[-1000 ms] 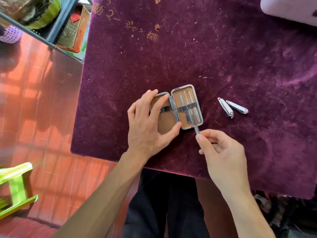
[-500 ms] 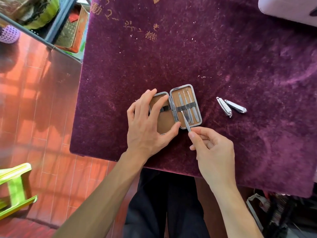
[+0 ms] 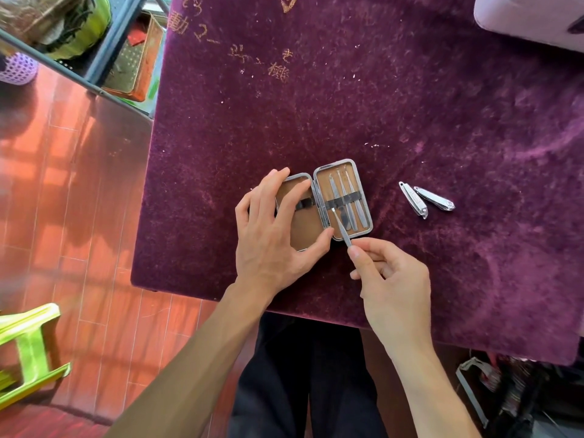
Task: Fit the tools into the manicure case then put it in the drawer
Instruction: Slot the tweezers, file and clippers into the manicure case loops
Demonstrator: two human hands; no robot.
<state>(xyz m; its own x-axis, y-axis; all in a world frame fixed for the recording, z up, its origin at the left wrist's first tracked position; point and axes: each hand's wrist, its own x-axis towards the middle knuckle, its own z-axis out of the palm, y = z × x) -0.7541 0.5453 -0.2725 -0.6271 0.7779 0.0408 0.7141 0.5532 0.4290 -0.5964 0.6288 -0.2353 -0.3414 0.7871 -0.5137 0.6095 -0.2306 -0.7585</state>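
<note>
Right hand [image 3: 390, 279] fingers now pinching one tool [image 3: 342, 228] into case [image 3: 363, 216], left hand [image 3: 271, 235] spread, two clippers [image 3: 426, 200] beside

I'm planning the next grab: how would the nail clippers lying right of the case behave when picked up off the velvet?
The two nail clippers look like rigid polished metal, so probably stiff and slick between fingertips. They lie flat and low on the purple velvet cloth, so likely won't roll, though the nap may hinder sliding them.
</note>
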